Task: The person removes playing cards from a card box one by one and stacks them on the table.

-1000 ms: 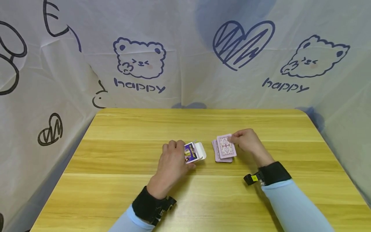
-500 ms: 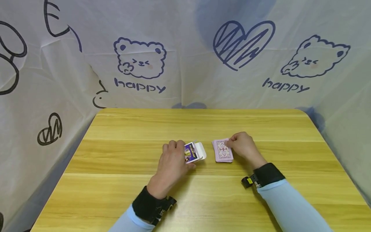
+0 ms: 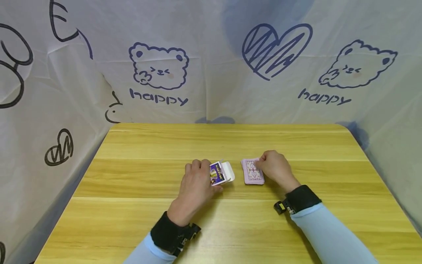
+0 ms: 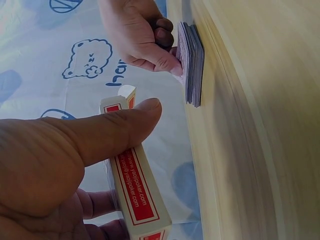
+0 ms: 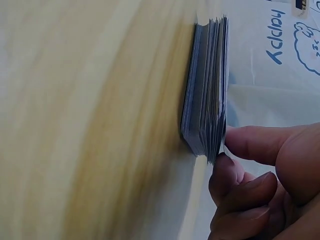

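My left hand [image 3: 195,189] grips an opened playing-card box [image 3: 216,174], its white flap pointing right toward the cards. Red print on the narrow side of the box [image 4: 137,192] shows in the left wrist view, with the thumb lying across it. Just right of the box, a stack of playing cards [image 3: 253,175] lies face down, with pink patterned backs. The right hand [image 3: 278,168] pinches a top card at the stack's far right corner. Seen from the right wrist, thumb and index finger [image 5: 260,142] close on that card's edge beside the slightly uneven stack [image 5: 206,90].
All of this lies on a wood-grain table [image 3: 132,220]. White cloth [image 3: 217,66] with drawn bears and hearts hangs behind the table and along both sides. Black straps with small cameras sit on both wrists.
The right hand has brought a card down and left onto the stack, where it now lies nearly square with the others. The left hand and the box have stayed in place.
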Motion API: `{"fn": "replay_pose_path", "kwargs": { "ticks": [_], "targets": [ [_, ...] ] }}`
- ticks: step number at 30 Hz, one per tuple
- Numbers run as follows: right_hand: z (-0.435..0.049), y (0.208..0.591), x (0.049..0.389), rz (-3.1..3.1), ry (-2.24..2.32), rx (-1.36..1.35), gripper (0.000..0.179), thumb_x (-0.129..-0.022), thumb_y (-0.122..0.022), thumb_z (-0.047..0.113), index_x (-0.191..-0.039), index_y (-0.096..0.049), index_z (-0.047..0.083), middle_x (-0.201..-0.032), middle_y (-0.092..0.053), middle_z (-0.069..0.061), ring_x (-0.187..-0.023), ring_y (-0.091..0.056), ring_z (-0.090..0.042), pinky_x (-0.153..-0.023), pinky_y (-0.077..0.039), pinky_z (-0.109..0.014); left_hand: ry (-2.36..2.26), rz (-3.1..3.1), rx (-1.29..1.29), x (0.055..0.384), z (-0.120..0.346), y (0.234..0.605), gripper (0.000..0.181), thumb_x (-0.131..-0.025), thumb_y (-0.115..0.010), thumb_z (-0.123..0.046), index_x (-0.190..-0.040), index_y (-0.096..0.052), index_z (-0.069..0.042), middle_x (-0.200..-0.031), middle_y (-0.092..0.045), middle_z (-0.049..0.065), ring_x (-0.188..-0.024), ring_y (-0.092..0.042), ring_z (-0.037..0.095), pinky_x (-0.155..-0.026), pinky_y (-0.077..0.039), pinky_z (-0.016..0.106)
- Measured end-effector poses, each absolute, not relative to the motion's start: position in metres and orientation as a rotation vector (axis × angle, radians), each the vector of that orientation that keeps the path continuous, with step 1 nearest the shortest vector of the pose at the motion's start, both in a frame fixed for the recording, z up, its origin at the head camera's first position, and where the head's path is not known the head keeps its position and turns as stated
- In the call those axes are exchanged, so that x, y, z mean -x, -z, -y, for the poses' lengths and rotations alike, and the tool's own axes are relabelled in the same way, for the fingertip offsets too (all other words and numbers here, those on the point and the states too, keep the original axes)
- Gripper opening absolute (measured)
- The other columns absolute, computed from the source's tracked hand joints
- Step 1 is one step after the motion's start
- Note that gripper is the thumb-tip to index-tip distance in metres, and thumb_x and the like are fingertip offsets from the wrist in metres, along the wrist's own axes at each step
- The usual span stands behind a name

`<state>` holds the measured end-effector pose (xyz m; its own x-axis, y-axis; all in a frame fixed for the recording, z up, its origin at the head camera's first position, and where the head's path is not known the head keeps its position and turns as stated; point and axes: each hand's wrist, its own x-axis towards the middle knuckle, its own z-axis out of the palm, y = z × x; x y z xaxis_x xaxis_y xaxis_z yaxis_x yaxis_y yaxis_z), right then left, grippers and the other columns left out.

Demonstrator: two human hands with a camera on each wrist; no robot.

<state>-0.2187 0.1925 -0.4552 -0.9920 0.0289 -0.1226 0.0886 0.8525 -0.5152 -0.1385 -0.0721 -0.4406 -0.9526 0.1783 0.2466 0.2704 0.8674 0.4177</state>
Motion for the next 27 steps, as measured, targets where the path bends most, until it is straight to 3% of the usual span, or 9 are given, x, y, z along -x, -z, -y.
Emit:
{"fn": "replay_pose_path", "kwargs": {
  "ticks": [11, 21, 27],
  "targets": [
    [-0.191, 0.453, 0.222, -2.934, 0.781, -0.1, 0.033, -0.094, -0.075, 0.029, -0.105, -0.059, 0.002, -0.084, -0.06, -0.01, -0.071, -0.054, -0.024, -0.059, -0.039, -0.033, 0.684, 2.836, 0.353, 0.138, 0.072, 0.439, 0.076, -0.067, -0.102, -0.031, -0.121, -0.061, 0.002, -0.108, -0.06, 0.02, -0.096, -0.051, 0.034, -0.075, -0.051, 0.04],
    [-0.167, 0.448, 0.193, -2.905, 1.329, 0.048, 0.023, -0.101, -0.067, 0.025, -0.091, -0.072, 0.005, -0.078, -0.065, -0.008, -0.066, -0.054, -0.02, -0.059, -0.043, -0.031, 0.685, 2.854, 0.382, 0.138, 0.071, 0.441, 0.076, -0.068, -0.101, -0.031, -0.123, -0.061, 0.003, -0.11, -0.06, 0.021, -0.097, -0.05, 0.033, -0.073, -0.051, 0.039],
    [-0.143, 0.44, 0.171, -2.799, 1.564, 0.149, 0.017, -0.1, -0.07, 0.019, -0.093, -0.077, 0.005, -0.081, -0.069, -0.008, -0.069, -0.056, -0.019, -0.062, -0.045, -0.029, 0.661, 2.82, 0.41, 0.138, 0.071, 0.443, 0.075, -0.066, -0.102, -0.031, -0.119, -0.06, 0.001, -0.107, -0.06, 0.02, -0.095, -0.05, 0.033, -0.071, -0.05, 0.039]
  ]
}}
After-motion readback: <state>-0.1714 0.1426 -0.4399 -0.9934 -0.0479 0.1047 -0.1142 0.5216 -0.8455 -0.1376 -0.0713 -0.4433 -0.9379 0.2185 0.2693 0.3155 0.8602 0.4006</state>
